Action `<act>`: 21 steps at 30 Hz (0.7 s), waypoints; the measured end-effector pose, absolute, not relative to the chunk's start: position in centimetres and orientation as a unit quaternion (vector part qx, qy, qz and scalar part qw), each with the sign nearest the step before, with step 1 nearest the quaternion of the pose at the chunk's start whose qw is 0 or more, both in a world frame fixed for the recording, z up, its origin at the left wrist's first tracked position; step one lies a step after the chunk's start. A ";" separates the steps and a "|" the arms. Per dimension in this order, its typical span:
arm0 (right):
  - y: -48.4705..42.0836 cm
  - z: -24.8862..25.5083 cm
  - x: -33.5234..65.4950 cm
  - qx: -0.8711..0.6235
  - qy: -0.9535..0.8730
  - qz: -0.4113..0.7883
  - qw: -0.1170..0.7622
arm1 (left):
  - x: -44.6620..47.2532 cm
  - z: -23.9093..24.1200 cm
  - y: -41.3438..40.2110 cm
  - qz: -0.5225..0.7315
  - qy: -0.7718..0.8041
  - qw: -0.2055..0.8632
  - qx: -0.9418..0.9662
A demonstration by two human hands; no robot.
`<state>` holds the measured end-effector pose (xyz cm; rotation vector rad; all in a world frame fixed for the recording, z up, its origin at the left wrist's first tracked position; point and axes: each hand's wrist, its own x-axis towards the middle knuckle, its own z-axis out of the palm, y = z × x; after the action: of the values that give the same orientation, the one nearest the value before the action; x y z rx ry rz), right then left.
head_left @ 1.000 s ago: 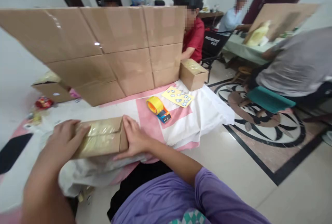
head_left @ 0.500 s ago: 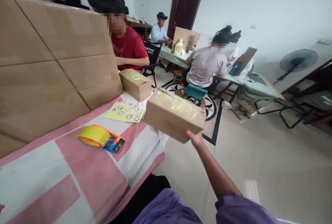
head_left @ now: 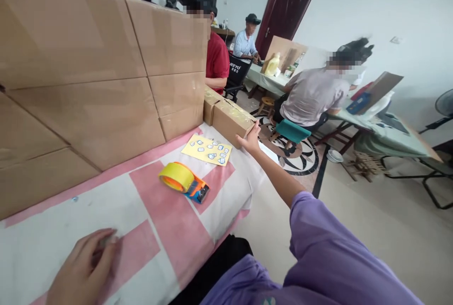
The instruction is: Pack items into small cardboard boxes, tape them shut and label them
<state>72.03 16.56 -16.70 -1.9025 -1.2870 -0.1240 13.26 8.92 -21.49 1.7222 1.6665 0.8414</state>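
Note:
At the far end of the cloth-covered table, my right hand [head_left: 249, 139] grips the near end of a taped cardboard box [head_left: 231, 123]. This box sits end to end against another cardboard box [head_left: 209, 104], partly hidden behind the stacked cartons. Low on the left, my left hand [head_left: 85, 267] hovers over or rests on the cloth, thumb and forefinger tips together; whether anything is between them I cannot make out. A tape dispenser [head_left: 184, 182] with a yellow roll lies between my hands. Beyond it is a yellow sheet [head_left: 207, 149] of small printed pictures.
Large taped cartons [head_left: 81, 36] form a wall along the table's far left side. A person in red [head_left: 217, 62] sits behind them. Other people sit at a green-covered table [head_left: 378, 130]. A teal stool [head_left: 292, 130] stands on the patterned floor.
The box in my right hand has moved from the air beyond the table edge to the tabletop, against the other box. My left hand has come into view, and the view has swung left.

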 end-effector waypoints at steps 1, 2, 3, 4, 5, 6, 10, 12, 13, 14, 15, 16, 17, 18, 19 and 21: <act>17.6 -16.6 71.7 -0.757 -0.510 -0.050 0.406 | 13.3 -21.5 8.9 0.312 0.628 0.302 0.646; 18.6 -16.5 71.3 -0.760 -0.507 -0.051 0.404 | 13.2 -21.6 8.9 0.306 0.628 0.304 0.648; 19.6 -16.4 70.8 -0.764 -0.501 -0.054 0.403 | 13.2 -21.6 8.8 0.300 0.627 0.303 0.652; 20.4 -16.5 70.4 -0.768 -0.495 -0.059 0.403 | 13.2 -21.6 8.7 0.295 0.626 0.301 0.656; 21.1 -16.5 70.0 -0.772 -0.487 -0.064 0.404 | 13.1 -21.7 8.6 0.290 0.625 0.296 0.662; 21.6 -16.6 69.7 -0.775 -0.480 -0.068 0.405 | 13.0 -21.7 8.6 0.288 0.622 0.289 0.668; 22.1 -16.8 69.4 -0.771 -0.480 -0.066 0.413 | 12.8 -21.7 8.6 0.272 0.602 0.261 0.704; 21.7 -16.7 69.7 -0.755 -0.508 -0.052 0.412 | 13.0 -21.7 8.5 0.270 0.596 0.240 0.717; 21.6 -16.6 69.9 -0.746 -0.523 -0.046 0.411 | 13.2 -21.7 8.4 0.272 0.593 0.230 0.722; 21.5 -16.5 70.1 -0.738 -0.535 -0.040 0.409 | 13.4 -21.6 8.3 0.274 0.590 0.223 0.726; 21.4 -16.3 70.2 -0.734 -0.541 -0.036 0.409 | 13.6 -21.5 8.1 0.275 0.587 0.221 0.729; 21.4 -16.2 70.2 -0.734 -0.541 -0.032 0.409 | 13.7 -21.3 8.1 0.276 0.586 0.227 0.727; 21.3 -16.1 70.2 -0.737 -0.536 -0.028 0.410 | 13.5 -20.9 8.1 0.280 0.587 0.238 0.721; 21.1 -16.1 70.3 -0.743 -0.529 -0.021 0.410 | 13.1 -20.3 8.3 0.292 0.595 0.245 0.708; 20.7 -16.3 70.3 -0.748 -0.525 -0.014 0.406 | 12.4 -19.5 8.7 0.311 0.609 0.242 0.689; 19.2 -16.9 70.6 -0.757 -0.523 -0.002 0.392 | 10.0 -17.2 9.7 0.332 0.639 0.206 0.663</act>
<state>70.58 19.20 -16.92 -1.9222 -1.3270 -0.0047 9.97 9.73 -17.17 1.8467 1.7793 0.9258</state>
